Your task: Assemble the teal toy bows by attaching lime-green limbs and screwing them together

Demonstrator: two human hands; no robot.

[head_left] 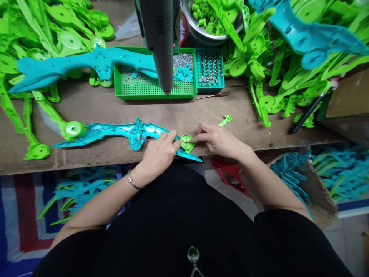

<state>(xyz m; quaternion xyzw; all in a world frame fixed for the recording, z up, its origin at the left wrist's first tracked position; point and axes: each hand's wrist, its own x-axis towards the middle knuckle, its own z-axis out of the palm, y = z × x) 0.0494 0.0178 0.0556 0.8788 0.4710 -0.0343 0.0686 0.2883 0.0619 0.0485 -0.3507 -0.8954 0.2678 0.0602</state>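
A long blue plastic shell half (115, 130) lies across the bench, inner side up, with thin red and dark wires running along it. At its right end sits a round green plastic part (186, 139). My left hand (163, 152) is over the shell, fingers curled at the left side of the green part; what they pinch, if anything, is hidden. My right hand (215, 139) comes in from the right, its fingers closed together at the green part's right edge. A green arm piece (225, 120) sticks out beyond my right hand.
An electric screwdriver (161, 46) hangs above a green tray (127, 96) of screws. Beside it are a teal box (210, 87), a small screwdriver (215, 95) and a metal bowl (211, 38). Green parts (63, 34) pile up left and right. Another blue shell (72, 63) rests on the tray.
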